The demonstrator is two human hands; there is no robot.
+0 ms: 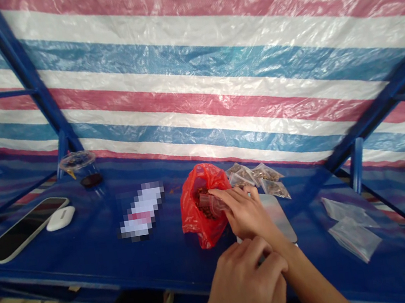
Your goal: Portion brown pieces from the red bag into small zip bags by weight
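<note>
A red plastic bag (202, 223) stands with its mouth open on the blue table, brown granules (206, 207) inside it. My right hand (244, 209) reaches into the mouth from the right, closed round a small clear plastic cup (214, 204) that lies tilted against the granules. Nearer to me, my left hand (246, 280) is curled with bent fingers, its fingertips at my right forearm. Nothing shows in it, though its palm side is hidden. Partly beneath my right arm lies a flat, light-coloured scale-like plate (280, 216).
Small filled zip bags (274, 188) lie behind the plate. Flat clear bags (357, 239) are at right. Leftward are a blurred-out bright screen (143, 211), white earbud case (60, 218), phone (23, 231) and clear cup with dark liquid (88, 172). Blue frame bars (378, 98) and striped sheeting (210, 53) stand behind.
</note>
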